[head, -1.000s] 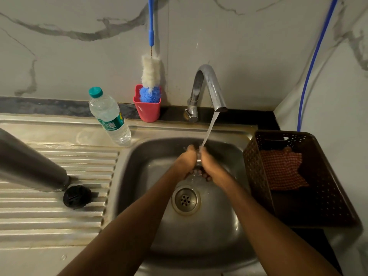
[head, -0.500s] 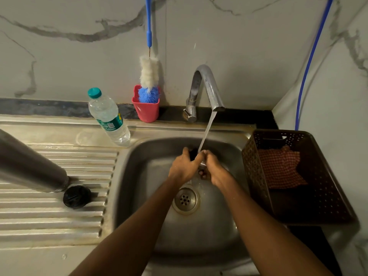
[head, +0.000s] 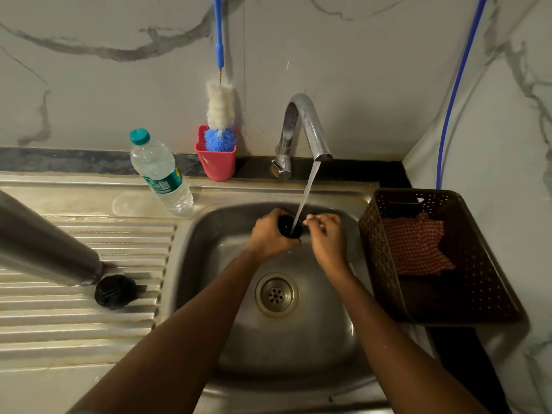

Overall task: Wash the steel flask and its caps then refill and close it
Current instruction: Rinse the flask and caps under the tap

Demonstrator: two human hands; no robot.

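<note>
Under the running tap (head: pixel 307 127), our left hand (head: pixel 268 239) grips a black cap (head: pixel 287 227); our right hand (head: pixel 327 239) curls beside it, contents unclear to us.

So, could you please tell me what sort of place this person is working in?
Most likely a home kitchen sink corner: a steel sink with a ribbed drainboard, a running tap, and a bottle brush standing in a red cup.

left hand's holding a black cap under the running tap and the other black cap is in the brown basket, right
Not quite. The left hand does hold a black cap under the running tap, but the head view shows the other black cap on the drainboard beside the steel flask, not in the brown basket.
</note>
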